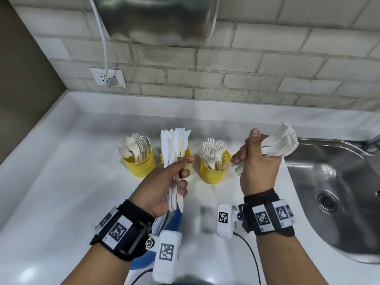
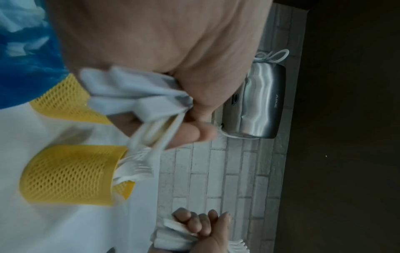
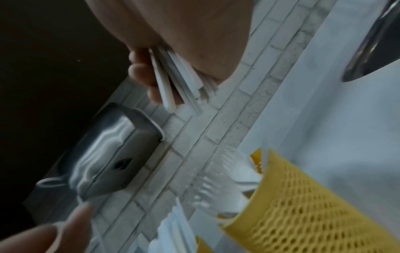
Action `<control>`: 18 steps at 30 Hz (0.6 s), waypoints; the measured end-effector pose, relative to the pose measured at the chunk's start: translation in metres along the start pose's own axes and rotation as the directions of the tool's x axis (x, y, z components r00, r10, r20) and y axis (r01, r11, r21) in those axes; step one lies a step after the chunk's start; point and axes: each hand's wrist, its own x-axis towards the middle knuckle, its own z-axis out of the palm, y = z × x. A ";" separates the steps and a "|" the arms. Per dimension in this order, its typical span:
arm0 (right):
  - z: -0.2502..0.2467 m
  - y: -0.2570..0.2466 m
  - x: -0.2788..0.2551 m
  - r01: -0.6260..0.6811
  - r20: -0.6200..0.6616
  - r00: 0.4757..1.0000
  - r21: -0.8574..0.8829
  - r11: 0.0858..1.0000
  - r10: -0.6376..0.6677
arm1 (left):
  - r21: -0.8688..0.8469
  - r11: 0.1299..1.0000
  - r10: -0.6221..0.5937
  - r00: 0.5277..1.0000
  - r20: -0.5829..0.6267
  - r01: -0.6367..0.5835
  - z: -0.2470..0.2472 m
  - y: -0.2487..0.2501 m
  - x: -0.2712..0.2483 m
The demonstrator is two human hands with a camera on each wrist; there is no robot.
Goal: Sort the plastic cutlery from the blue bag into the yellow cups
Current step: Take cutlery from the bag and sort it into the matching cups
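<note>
Left hand (image 1: 164, 182) grips knives (image 1: 174, 153) upright, blades pointing away.

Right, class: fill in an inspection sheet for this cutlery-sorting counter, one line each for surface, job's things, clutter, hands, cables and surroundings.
Surface: white counter, looks clean.
Job's things: three yellow cups in a row, spoon cup, knife cup partly hidden, fork cup; blue bag under the left wrist.
Clutter: nothing seen.
Hands: left hand grips a knife bundle; right hand grips a fork bundle.
Cables: white cord to the wall socket; black lead from the right wrist camera.
Surroundings: sink on the right, brick wall, steel wall unit.
</note>
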 end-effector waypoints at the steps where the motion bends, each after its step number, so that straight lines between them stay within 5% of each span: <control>1: -0.004 0.003 0.006 -0.016 -0.031 0.999 -0.002 1.000 0.016 | 0.019 1.000 0.013 1.000 -0.014 -0.013 -0.001 -0.001 0.003; 8: -0.008 0.028 0.028 -0.063 -0.073 0.995 -0.011 0.998 0.062 | 0.092 0.995 0.046 0.998 -0.034 -0.042 0.005 -0.002 0.011; 18: 0.026 0.059 0.025 -0.069 -0.013 0.998 -0.148 0.987 0.068 | 0.220 0.938 0.271 0.962 0.020 -0.269 0.002 0.001 0.012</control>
